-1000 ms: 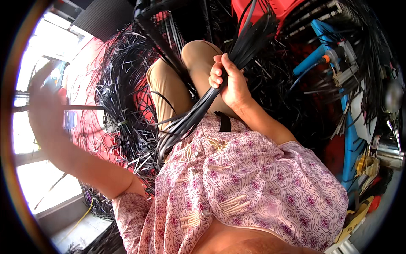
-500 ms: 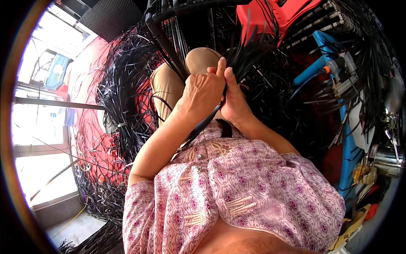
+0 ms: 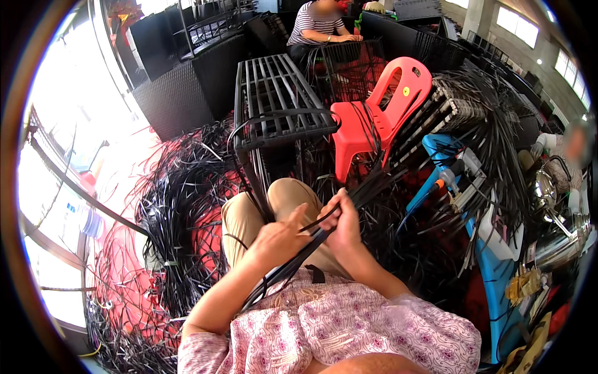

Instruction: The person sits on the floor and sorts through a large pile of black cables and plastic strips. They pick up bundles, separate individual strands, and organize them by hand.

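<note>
A bundle of long, flat black plastic strips (image 3: 369, 190) slants across my lap, from my waist up toward the right. My right hand (image 3: 344, 225) is closed round the bundle, thumb uppermost. Beside it, on the left, my left hand (image 3: 279, 242) is partly curled against the strips, its index finger stretched toward the right hand. A single thin strip seems to run between the two hands; the left fingertips are partly hidden. Just beyond my knees stands a black slatted frame (image 3: 283, 93), with a strip looped round its near end.
A red plastic chair (image 3: 356, 124) stands ahead, right of the frame. Heaped black strips (image 3: 177, 230) cover the floor at left. A blue stand (image 3: 492, 274) with a tool (image 3: 445, 177) is at right. Another person (image 3: 317, 28) sits at the far side; one more (image 3: 564, 162) is at far right.
The view has lifted, so the whole frame, chair and the other people now show. My hands, pressed together before, have drawn apart, with the strips running between them.
</note>
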Available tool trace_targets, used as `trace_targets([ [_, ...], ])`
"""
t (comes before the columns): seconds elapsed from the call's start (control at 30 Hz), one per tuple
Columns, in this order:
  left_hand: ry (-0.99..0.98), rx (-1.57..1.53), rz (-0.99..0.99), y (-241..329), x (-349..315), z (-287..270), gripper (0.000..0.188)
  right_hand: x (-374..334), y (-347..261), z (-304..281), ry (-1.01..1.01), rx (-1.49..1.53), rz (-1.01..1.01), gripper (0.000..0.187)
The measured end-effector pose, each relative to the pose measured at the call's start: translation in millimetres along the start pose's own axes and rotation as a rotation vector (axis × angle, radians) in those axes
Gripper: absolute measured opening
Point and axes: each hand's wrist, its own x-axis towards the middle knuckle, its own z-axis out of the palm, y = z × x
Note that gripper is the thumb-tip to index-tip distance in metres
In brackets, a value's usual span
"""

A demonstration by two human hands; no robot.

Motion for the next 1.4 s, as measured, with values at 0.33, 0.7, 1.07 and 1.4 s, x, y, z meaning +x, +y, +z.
trace_targets([
  [0.33,0.310,0.314,-0.811,-205,-272,-150,0.089,-24,-24,56,-0.355,-0.027,-0.192,0.038],
  [0.7,0.287,0.096,-0.005,28,-120,-59,0.120,-57,31,64,-0.323,-0.327,-0.236,0.039],
  [1.07,0.372,-0.168,0.079,-4,-32,22,0.052,-36,17,51,-0.451,-0.081,-0.014,0.024],
  [1.4,0.113,-0.540,-0.039,-24,-28,22,0.023,-4,10,57,-0.440,-0.008,-0.035,0.021],
])
